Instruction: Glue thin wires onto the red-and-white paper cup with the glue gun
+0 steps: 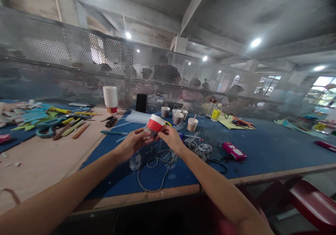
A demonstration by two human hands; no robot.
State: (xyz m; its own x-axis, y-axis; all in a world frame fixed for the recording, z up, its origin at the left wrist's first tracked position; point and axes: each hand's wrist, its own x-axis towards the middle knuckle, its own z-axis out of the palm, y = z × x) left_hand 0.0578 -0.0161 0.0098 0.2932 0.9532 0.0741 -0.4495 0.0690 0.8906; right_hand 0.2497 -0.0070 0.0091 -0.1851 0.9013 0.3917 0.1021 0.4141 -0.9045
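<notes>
Between my two hands, above the blue table mat [112, 179], is a red and white paper cup [155, 123] with a grey band around its lower part. My left hand [138, 140] grips the cup from the left, thumb across the grey band. Closed on its right side is my right hand [169, 137], fingertips at the lower edge. A yellow piece [168, 123] shows just behind the right fingers; what it belongs to is hidden. Below the hands lies a tangle of grey cord [201, 150], with a loose strand curving toward the table's front edge.
Several small cord-wrapped cups [177, 117] stand behind my hands. A stack of paper cups [110, 100] and a dark phone [141, 103] are at the back left. Scissors [48, 127] and tools lie left. A magenta box [234, 151] sits right, a yellow-labelled bottle [216, 112] behind it.
</notes>
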